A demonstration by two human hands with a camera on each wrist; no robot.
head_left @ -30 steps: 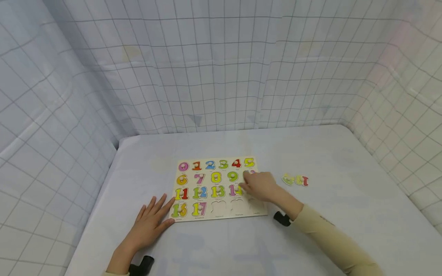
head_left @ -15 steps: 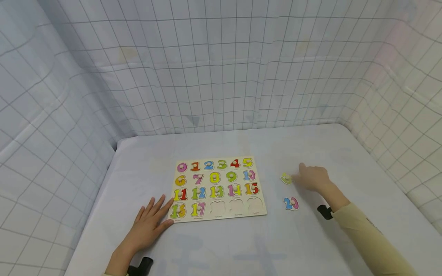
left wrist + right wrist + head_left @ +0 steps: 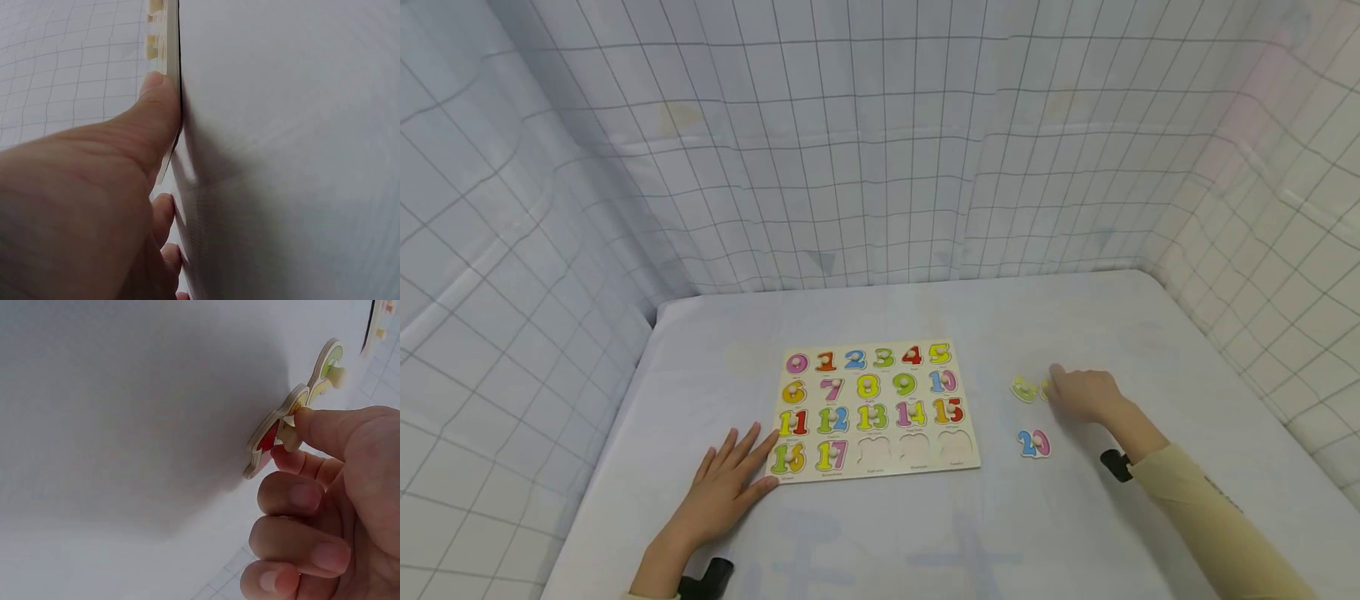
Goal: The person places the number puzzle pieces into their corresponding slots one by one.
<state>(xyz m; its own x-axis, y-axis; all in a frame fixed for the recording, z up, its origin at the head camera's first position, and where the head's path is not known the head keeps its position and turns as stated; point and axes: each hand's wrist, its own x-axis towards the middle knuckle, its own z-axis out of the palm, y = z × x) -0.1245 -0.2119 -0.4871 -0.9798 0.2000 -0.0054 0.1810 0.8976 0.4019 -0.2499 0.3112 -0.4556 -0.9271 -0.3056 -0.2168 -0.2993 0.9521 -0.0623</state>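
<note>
A wooden number puzzle board (image 3: 846,471) lies on the table, with most of its number pieces seated and three bare recesses at the bottom right. My left hand (image 3: 722,492) rests flat and spread at the board's left edge; in the left wrist view its thumb (image 3: 153,106) touches that edge. To the right of the board, my right hand (image 3: 1082,393) pinches the knob (image 3: 289,435) of a red and yellow number 18 piece (image 3: 270,436) between thumb and index finger. Beside it lies a green and yellow number piece (image 3: 1023,388).
A blue and pink number 20 piece (image 3: 1034,443) lies nearer the front, right of the board. White cloth covers the table (image 3: 880,533), and grid-patterned curtains (image 3: 887,167) enclose its back and sides.
My right hand has left the board and moved right to the loose pieces, where it takes hold of the 18. The 15 and 20 are now uncovered. My left hand stays put.
</note>
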